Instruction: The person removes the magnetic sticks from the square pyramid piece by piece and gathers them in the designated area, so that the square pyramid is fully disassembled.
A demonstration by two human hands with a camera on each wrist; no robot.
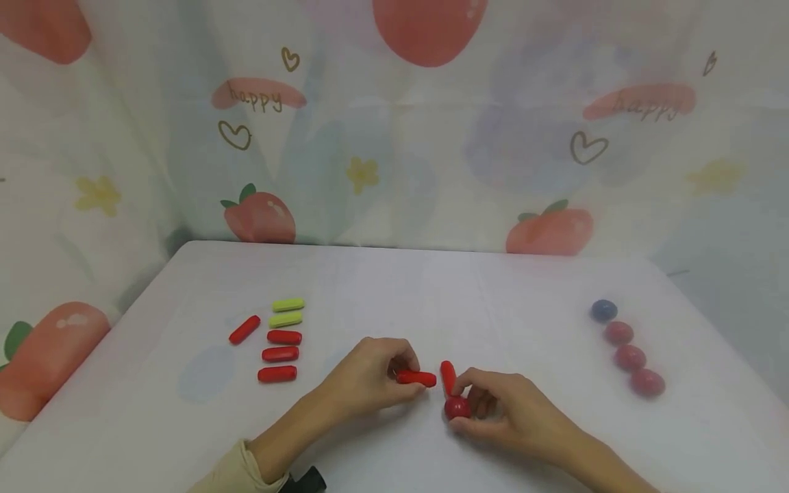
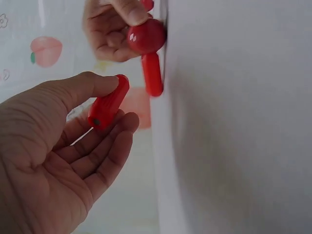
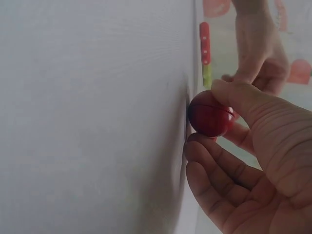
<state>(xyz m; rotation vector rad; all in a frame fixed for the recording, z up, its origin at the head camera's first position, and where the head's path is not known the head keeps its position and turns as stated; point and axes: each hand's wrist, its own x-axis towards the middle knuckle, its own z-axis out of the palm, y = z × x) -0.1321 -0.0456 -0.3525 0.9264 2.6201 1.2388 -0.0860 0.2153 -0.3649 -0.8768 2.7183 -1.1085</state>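
Note:
My left hand [image 1: 372, 376] pinches a red rod [image 1: 416, 378] between thumb and fingers, held sideways. In the left wrist view that rod [image 2: 108, 102] shows a dark spot on its near end. My right hand [image 1: 508, 414] holds a shiny red ball [image 1: 457, 408] between thumb and fingers. The right wrist view shows a seam line around the ball [image 3: 211, 113]. Another red rod [image 1: 448, 378] extends from the ball toward the back of the table and appears to touch it. A small gap separates the left hand's rod from this ball and rod.
At the left, two yellow-green rods [image 1: 287, 305] and several red rods [image 1: 280, 354] lie in a column, with one slanted red rod [image 1: 244, 329] beside them. On the right, a blue ball [image 1: 604, 310] heads a row of red balls [image 1: 630, 358]. A patterned cloth [image 1: 394, 171] hangs behind the white table [image 1: 431, 294].

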